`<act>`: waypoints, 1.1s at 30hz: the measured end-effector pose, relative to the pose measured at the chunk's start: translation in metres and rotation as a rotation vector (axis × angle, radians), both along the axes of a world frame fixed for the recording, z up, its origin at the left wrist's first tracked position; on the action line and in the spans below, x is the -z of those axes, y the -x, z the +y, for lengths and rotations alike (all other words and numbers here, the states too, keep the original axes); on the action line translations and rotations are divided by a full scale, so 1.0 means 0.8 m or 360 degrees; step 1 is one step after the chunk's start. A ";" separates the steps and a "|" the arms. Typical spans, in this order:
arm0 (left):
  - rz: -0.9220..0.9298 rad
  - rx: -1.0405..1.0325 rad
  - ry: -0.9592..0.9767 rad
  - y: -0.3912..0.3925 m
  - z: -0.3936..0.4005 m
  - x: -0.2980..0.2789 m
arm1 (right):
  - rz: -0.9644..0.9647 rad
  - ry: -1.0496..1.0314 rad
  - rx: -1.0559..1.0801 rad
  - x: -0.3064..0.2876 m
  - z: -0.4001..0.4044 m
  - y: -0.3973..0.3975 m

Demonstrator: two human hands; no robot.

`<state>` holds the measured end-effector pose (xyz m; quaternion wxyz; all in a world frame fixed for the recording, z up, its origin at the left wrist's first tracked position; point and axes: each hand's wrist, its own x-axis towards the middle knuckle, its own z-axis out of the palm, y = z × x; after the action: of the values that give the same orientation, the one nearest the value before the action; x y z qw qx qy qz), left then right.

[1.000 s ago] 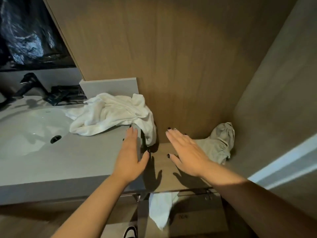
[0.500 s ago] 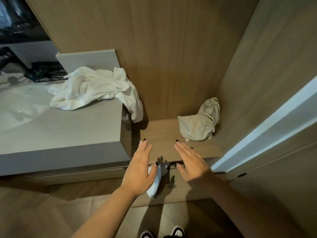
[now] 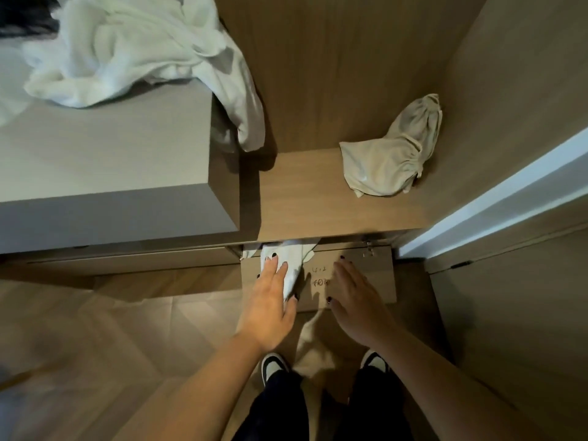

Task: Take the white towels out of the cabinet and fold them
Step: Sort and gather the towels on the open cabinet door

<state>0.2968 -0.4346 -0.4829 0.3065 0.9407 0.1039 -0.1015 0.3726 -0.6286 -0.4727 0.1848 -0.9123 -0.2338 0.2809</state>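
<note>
A white towel [image 3: 294, 264] hangs out of the gap above the wooden cabinet door [image 3: 366, 281], below the shelf. My left hand [image 3: 270, 300] lies flat over the hanging towel with its fingers apart, touching it but not closed on it. To the right, my right hand [image 3: 353, 300] is held open against the cabinet door, where some handwriting shows. A crumpled pile of white towels [image 3: 127, 49] lies on the grey counter [image 3: 105, 167] at the upper left, one end drooping over the counter's right edge.
A beige drawstring bag [image 3: 391, 157] rests on the wooden shelf [image 3: 302, 198] at the back right. Wooden panels close in the back and right. A white door edge [image 3: 496, 198] runs along the right. My shoes [image 3: 273, 367] stand on the wood floor.
My view has tilted down and come closer to the cabinet. Both hands have dropped from shelf height to the cabinet door, and my left hand now rests on the hanging towel.
</note>
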 end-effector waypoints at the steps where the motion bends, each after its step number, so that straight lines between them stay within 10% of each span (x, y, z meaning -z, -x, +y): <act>1: 0.0025 -0.0019 0.0013 0.001 -0.003 0.013 | 0.0025 0.0006 -0.0007 0.014 -0.003 -0.002; 15: 0.0129 -0.0107 0.0076 -0.040 -0.069 0.298 | 0.0072 -0.0006 -0.0029 0.301 -0.036 -0.046; 33: 0.0244 0.0185 -0.0765 -0.182 0.016 0.650 | -0.0544 0.0179 -0.0012 0.614 0.017 -0.233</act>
<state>0.4427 -0.4216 -1.0030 0.0591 0.9805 0.0938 -0.1625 0.5588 -0.6152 -0.9635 0.0900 -0.9548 -0.2490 0.1351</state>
